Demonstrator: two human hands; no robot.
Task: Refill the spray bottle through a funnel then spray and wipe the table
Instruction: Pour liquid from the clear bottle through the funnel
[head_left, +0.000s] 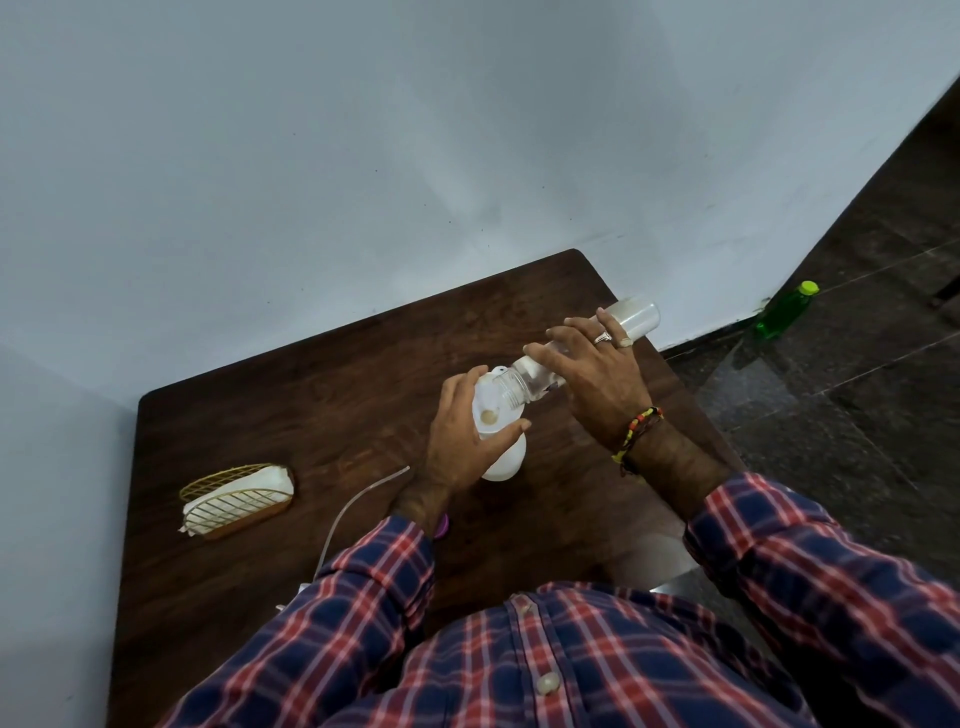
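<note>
Tabletop (322, 395): fills the middle and lower left of the frame, its far edge against the wall.
Spray bottle (503, 457): centre of frame, on the tabletop.
Funnel (491, 408): on top of the spray bottle.
Refill bottle (631, 314): right of centre, tilted, its mouth in the funnel.
Left hand (460, 441): around funnel and spray bottle.
Right hand (592, 364): on the refill bottle.
Napkin holder (236, 499): left on the tabletop, well apart.
Tube (353, 506): on the tabletop, between holder and left hand.
Floor bottle (784, 310): right edge, on the floor by the wall.

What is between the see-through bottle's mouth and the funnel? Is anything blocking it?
Nothing visible. The clear bottle, tipped in the right hand, has its open mouth right over the white funnel, which the left hand steadies.
</note>
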